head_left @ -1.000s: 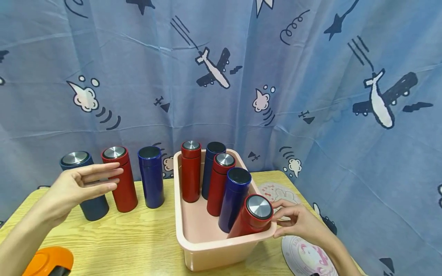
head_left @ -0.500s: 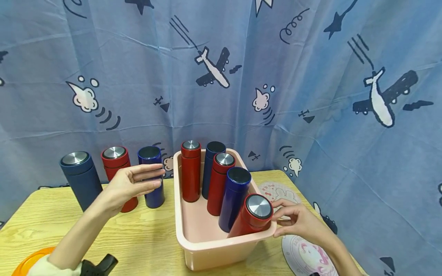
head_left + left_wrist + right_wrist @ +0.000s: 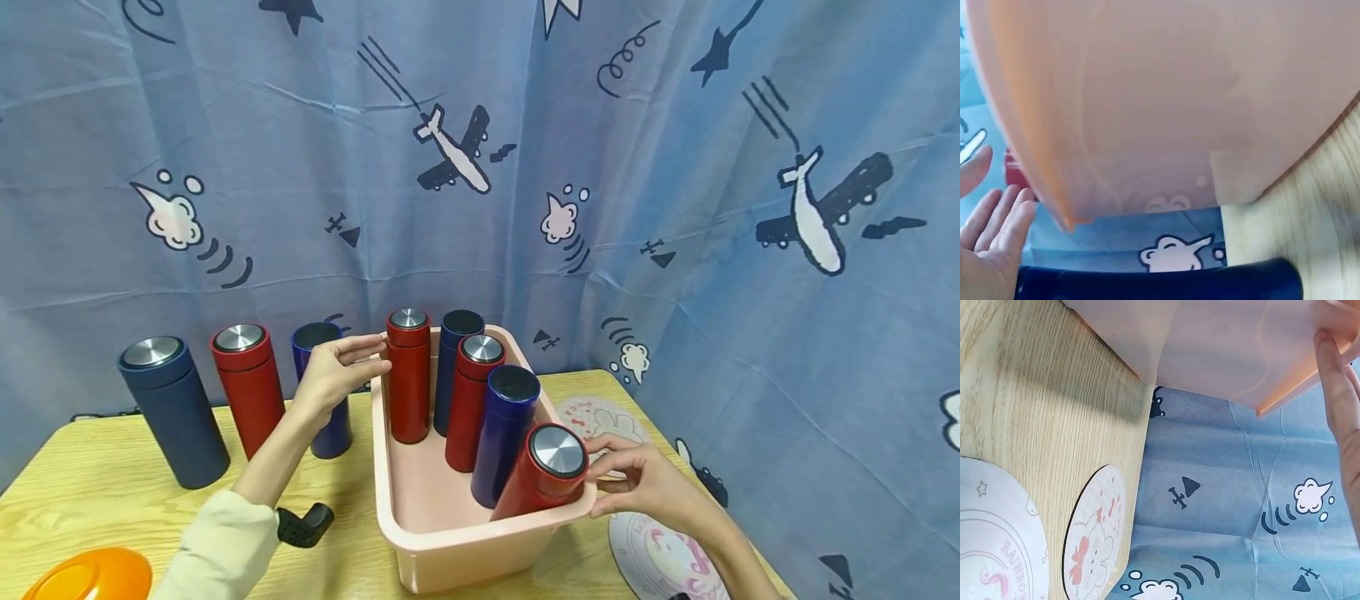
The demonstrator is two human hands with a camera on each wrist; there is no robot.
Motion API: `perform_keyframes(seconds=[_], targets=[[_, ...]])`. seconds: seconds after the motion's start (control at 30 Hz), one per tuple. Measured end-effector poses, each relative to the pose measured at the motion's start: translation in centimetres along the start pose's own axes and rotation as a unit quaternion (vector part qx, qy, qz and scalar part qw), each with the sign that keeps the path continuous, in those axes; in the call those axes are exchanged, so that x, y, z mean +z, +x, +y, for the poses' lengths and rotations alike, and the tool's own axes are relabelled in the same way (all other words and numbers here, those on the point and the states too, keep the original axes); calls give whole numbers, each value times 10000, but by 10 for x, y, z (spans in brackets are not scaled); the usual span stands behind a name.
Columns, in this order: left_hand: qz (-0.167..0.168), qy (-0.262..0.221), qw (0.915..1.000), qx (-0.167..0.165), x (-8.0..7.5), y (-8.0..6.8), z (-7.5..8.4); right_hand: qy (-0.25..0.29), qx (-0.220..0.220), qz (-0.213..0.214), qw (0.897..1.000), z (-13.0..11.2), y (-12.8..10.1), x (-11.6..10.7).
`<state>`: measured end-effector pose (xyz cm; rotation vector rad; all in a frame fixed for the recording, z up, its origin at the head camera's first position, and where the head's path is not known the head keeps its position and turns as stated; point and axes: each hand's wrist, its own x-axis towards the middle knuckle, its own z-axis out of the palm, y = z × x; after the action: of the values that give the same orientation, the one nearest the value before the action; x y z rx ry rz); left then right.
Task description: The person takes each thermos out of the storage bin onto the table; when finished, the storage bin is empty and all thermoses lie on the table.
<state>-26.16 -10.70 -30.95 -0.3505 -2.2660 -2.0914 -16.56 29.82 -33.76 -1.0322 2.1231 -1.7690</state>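
Observation:
My left hand point(image 3: 330, 379) has straight fingers whose tips reach the left rim of a pink plastic bin point(image 3: 427, 540), beside a red vacuum flask point(image 3: 409, 396) standing in its back left. The left wrist view puts this hand just outside the rim, above a dark blue flask point(image 3: 1166, 282). My right hand point(image 3: 641, 479) pinches the bin's right rim near the front corner, its thumb under the lip point(image 3: 1329, 347). Inside, a navy flask point(image 3: 447, 400), another red flask point(image 3: 468, 417) and a blue flask point(image 3: 501, 450) stand; a red flask point(image 3: 534, 479) leans against the front right corner.
Left of the bin on the wooden table point(image 3: 60, 492) stand a navy flask point(image 3: 176, 425), a red flask point(image 3: 247, 387) and a blue flask point(image 3: 339, 429). An orange object point(image 3: 97, 575) sits front left. Round printed mats point(image 3: 660, 554) lie on the right; a curtain point(image 3: 300, 167) hangs behind.
My left hand has moved right, from in front of the flasks on the left to the bin's left rim. The right hand keeps its hold on the bin.

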Motion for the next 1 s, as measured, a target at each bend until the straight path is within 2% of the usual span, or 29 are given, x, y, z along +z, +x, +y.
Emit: perform_keyframes(seconds=[0.27, 0.43, 0.63, 0.73, 1.0], targets=[[523, 165, 9985, -85, 13, 19, -8, 77, 89, 54, 9999, -2, -1, 1], [699, 136, 9975, -5, 22, 28, -9, 59, 97, 69, 9999, -3, -1, 1], [601, 114, 9980, 140, 27, 40, -13, 43, -19, 59, 10000, -2, -1, 0], [526, 27, 9986, 109, 26, 44, -17, 29, -82, 38, 10000, 0, 1, 1], [180, 258, 9995, 49, 22, 53, -20, 78, -1, 49, 10000, 1, 1, 1]])
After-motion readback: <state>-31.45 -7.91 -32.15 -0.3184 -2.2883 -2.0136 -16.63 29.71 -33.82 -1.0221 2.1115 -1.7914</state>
